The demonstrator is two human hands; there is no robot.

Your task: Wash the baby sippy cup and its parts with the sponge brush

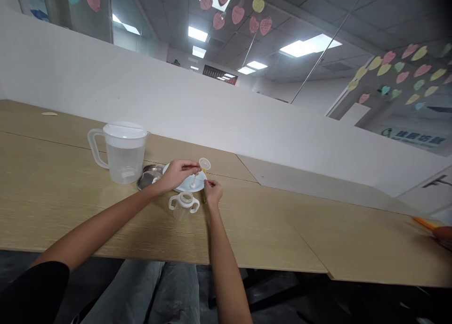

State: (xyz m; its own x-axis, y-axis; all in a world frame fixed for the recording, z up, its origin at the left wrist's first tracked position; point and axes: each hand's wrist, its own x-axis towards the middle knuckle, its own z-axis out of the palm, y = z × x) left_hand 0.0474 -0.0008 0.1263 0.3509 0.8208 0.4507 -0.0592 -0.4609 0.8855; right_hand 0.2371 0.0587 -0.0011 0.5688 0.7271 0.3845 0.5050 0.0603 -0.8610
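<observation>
My left hand [178, 174] pinches a thin white stem [193, 179] whose foot rests on a pale blue plate [189, 184]. My right hand [213, 192] grips a yellow-green rod [204, 185] at the plate's right rim. A round translucent disc [204, 164] tops the rod, and the plate hides part of it. Just below the plate stands a clear two-handled cup [182, 208], near both hands and apparently untouched. Partly under my left wrist lies a round steel dish [149, 177].
A clear plastic jug with a white lid [122, 152] stands left of the dish on the light wood table [282, 225]. A small beige scrap [49, 113] lies at the far left. At the right edge, another person's hand [442, 233] holds an orange item [424, 223].
</observation>
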